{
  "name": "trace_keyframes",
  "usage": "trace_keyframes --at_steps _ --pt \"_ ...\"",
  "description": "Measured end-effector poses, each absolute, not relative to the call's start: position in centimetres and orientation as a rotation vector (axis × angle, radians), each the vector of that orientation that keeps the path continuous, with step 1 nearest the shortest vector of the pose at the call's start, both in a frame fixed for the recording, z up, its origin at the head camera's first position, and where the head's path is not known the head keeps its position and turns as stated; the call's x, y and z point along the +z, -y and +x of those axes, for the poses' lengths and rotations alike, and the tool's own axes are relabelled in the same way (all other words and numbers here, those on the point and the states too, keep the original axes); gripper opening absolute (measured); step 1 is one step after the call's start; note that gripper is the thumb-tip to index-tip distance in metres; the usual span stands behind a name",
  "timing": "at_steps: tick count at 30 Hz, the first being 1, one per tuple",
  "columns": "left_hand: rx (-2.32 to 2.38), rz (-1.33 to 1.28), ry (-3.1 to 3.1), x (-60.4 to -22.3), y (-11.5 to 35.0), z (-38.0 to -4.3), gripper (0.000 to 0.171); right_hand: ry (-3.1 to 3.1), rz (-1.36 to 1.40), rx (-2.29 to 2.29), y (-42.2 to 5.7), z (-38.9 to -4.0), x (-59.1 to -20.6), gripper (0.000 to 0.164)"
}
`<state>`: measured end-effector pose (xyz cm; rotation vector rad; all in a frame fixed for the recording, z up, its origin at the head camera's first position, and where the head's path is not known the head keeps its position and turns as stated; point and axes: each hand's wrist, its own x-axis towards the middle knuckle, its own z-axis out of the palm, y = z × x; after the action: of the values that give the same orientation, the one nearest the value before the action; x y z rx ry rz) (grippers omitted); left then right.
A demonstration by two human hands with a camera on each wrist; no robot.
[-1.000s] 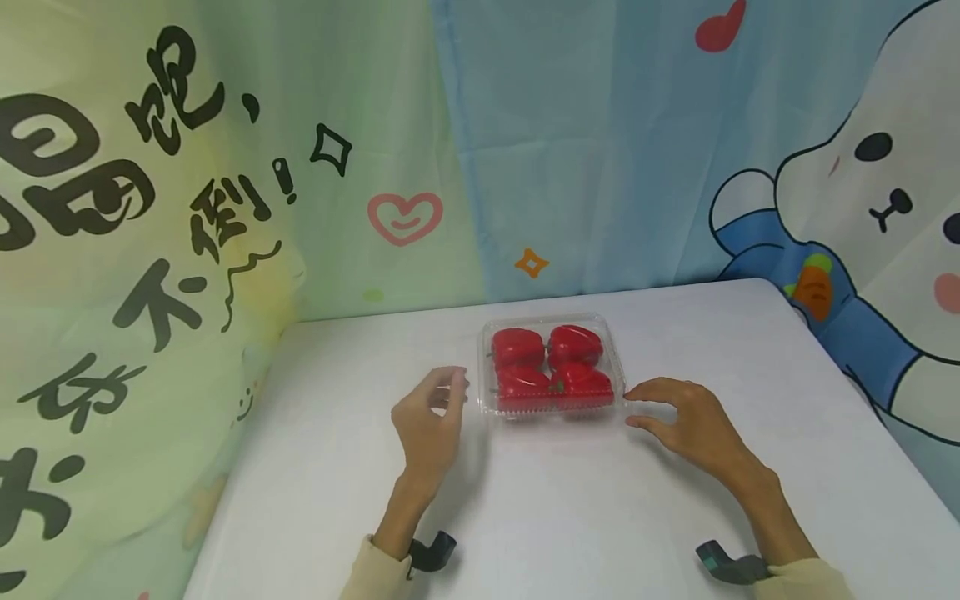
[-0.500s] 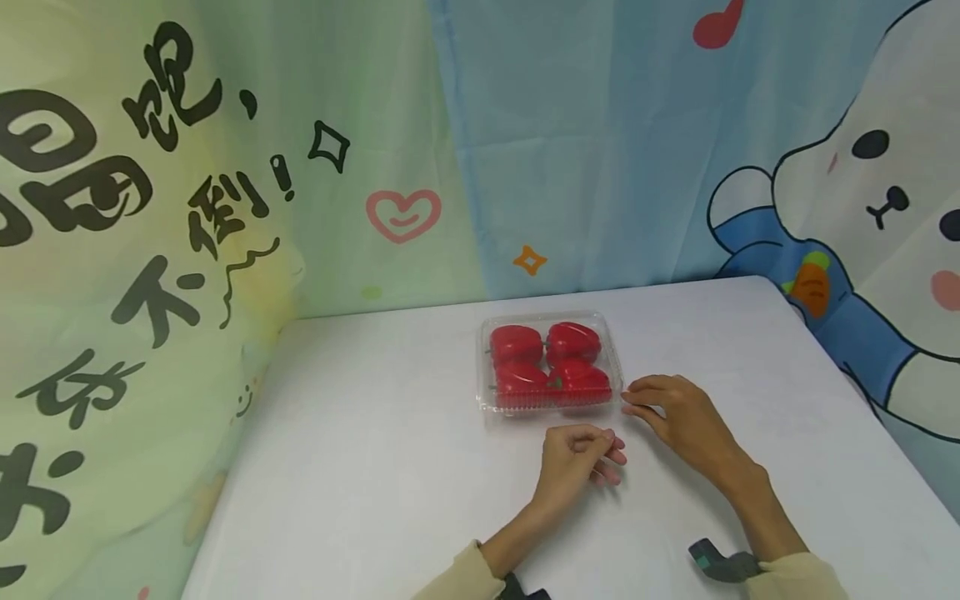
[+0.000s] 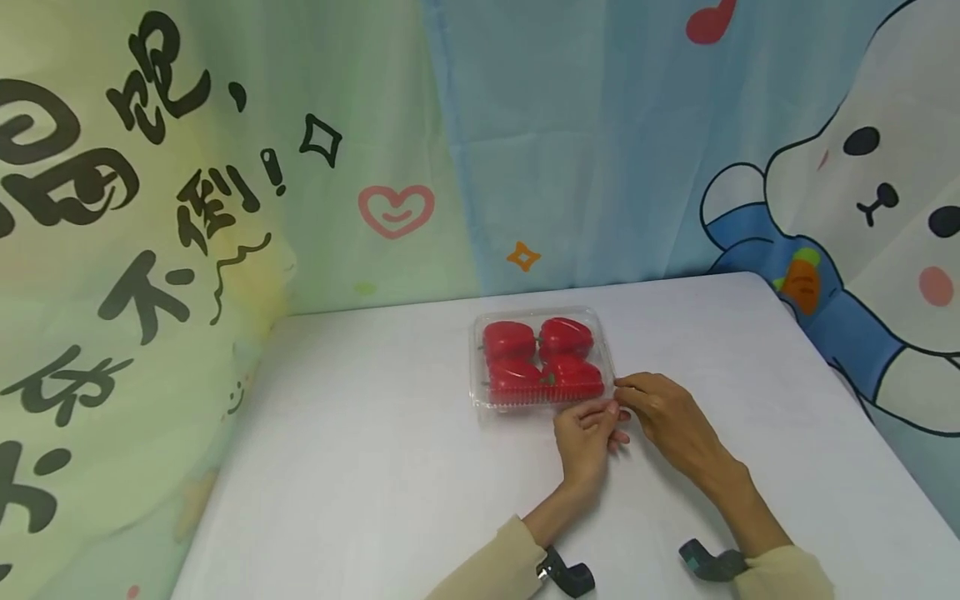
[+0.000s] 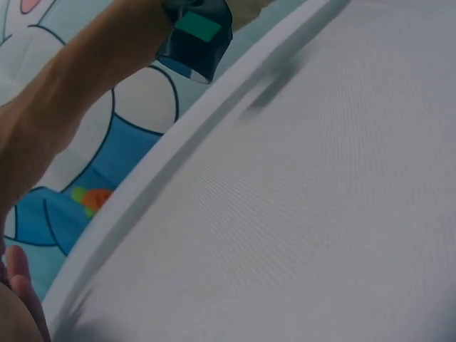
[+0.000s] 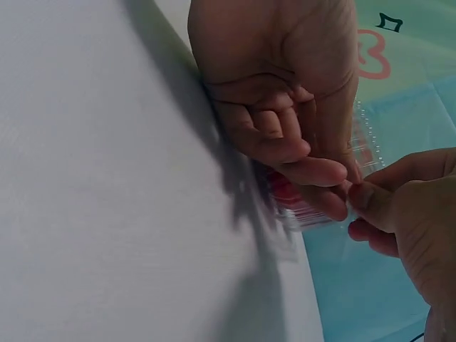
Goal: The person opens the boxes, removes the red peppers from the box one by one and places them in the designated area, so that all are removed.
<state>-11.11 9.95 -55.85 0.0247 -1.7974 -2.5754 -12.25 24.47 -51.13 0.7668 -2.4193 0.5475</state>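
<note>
A clear plastic clamshell box (image 3: 476,367) holding several red bell peppers (image 3: 513,379) lies on the white table. My right hand (image 3: 671,423) pinches its near right corner between thumb and fingers. Just left of it, my left hand (image 3: 583,446) has its thumb and forefinger at that same corner, pinching the edge. The two hands' fingertips meet closely in the right wrist view, where they hide the corner itself. Only part of the left hand (image 4: 21,306) shows in the left wrist view, so its hold is out of sight there.
The white table (image 3: 360,467) reaches back to a printed curtain (image 3: 540,150) with writing and a cartoon animal. Each wrist carries a dark camera mount, such as the one on the right wrist (image 3: 708,561).
My left hand has moved from the box's left side, across its front, to the near right corner. My right fingers have closed on that corner. The box lies shut throughout.
</note>
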Motion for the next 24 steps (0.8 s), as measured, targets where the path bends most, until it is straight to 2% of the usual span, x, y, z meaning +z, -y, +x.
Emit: trace_keyframes --at_steps 24 --pt "-2.522 0.145 1.668 -55.7 -11.1 -11.7 0.011 2.41 0.837 0.561 -24.7 -13.1 -51.8 0.047"
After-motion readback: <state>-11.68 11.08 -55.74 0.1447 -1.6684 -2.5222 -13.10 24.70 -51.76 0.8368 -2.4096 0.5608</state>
